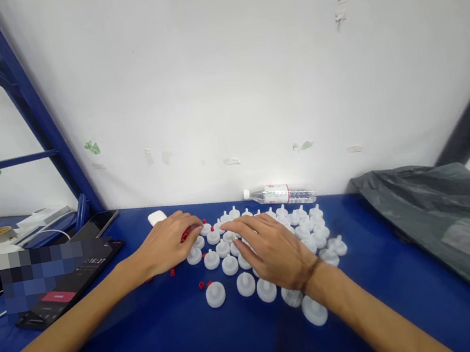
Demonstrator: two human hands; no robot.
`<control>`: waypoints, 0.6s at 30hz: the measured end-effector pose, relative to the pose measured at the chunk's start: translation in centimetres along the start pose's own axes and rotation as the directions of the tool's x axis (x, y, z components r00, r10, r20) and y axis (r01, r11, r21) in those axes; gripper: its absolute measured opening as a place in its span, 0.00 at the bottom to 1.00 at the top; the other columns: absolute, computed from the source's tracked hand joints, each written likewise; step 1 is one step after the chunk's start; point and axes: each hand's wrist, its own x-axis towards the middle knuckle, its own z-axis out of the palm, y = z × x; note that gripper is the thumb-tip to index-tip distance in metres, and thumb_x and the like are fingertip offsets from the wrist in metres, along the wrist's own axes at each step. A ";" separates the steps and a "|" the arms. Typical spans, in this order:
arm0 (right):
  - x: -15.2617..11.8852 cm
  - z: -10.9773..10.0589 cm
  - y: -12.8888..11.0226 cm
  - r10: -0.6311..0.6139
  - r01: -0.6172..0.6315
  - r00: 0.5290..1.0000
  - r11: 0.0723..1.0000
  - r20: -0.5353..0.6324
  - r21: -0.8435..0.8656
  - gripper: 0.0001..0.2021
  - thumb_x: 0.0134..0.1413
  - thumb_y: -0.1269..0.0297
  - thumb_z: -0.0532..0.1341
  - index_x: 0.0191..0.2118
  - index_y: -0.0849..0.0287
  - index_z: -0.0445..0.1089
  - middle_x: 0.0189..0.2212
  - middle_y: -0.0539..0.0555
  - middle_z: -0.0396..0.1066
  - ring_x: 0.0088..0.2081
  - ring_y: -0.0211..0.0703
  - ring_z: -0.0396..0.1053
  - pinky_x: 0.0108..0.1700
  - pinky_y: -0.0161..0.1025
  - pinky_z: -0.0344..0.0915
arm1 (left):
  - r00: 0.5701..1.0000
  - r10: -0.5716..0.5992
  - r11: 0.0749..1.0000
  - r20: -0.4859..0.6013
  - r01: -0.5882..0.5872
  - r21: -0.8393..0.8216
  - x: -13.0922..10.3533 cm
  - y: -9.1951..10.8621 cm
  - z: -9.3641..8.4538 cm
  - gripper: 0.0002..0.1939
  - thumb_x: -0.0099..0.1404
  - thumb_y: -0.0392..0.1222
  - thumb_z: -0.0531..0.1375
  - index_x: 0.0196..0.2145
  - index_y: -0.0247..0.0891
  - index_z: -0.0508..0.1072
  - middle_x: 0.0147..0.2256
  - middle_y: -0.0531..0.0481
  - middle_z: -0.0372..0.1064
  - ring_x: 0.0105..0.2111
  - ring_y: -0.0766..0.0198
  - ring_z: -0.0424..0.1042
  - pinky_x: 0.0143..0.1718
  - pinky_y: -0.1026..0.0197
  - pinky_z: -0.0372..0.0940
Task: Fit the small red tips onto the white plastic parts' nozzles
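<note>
Many white plastic nozzle caps (pixel 230 264), round with a pointed spout, stand in a cluster on the blue tabletop (pixel 169 349). My left hand (pixel 176 240) is at the cluster's left edge, thumb and fingertips brought together beside a cap with a red tip; anything between them is too small to make out. Small red tips (pixel 185 234) show in the gap of that hand. A few loose red tips (pixel 201 285) lie on the table. Over the middle of the cluster is my right hand (pixel 274 250), thumb and fingers apart, hiding some caps beneath it.
A clear bottle (pixel 280 193) lies along the wall. On the left are a lit phone (pixel 73 287), another dark phone (pixel 97 226) and a white case (pixel 157 217). A dark grey bag (pixel 421 211) with a clear packet covers the right side. Blue frame posts (pixel 41 112) stand at the side.
</note>
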 end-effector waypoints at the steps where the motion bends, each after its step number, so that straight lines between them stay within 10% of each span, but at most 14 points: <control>1: 0.0 0.0 0.0 -0.001 0.001 1.000 1.000 -0.002 -0.002 0.18 0.68 0.70 0.51 0.60 0.56 0.60 0.50 0.55 0.71 0.47 0.46 0.70 0.52 0.47 0.64 | 1.000 -0.001 1.000 -0.008 0.001 -0.012 -0.1 0.2 0.0 0.18 0.74 0.50 0.47 0.48 0.42 0.74 0.42 0.47 0.74 0.44 0.54 0.69 0.43 0.54 0.64; 11: 0.1 0.2 0.0 -0.024 0.024 1.000 0.999 -0.006 -0.033 0.17 0.68 0.70 0.51 0.59 0.57 0.61 0.48 0.57 0.72 0.47 0.47 0.70 0.51 0.47 0.64 | 0.985 0.172 0.981 -0.023 -0.174 -0.084 -0.4 1.1 1.6 0.16 0.74 0.42 0.50 0.53 0.39 0.71 0.49 0.45 0.71 0.50 0.53 0.63 0.52 0.50 0.61; 18: 0.1 0.2 0.0 -0.005 0.003 1.000 0.998 -0.022 -0.065 0.15 0.69 0.68 0.51 0.57 0.57 0.64 0.49 0.56 0.72 0.47 0.46 0.70 0.51 0.48 0.63 | 0.952 0.146 0.979 -0.269 -0.178 -0.095 -0.2 0.9 2.2 0.07 0.71 0.41 0.58 0.41 0.40 0.75 0.38 0.49 0.76 0.42 0.57 0.69 0.44 0.53 0.62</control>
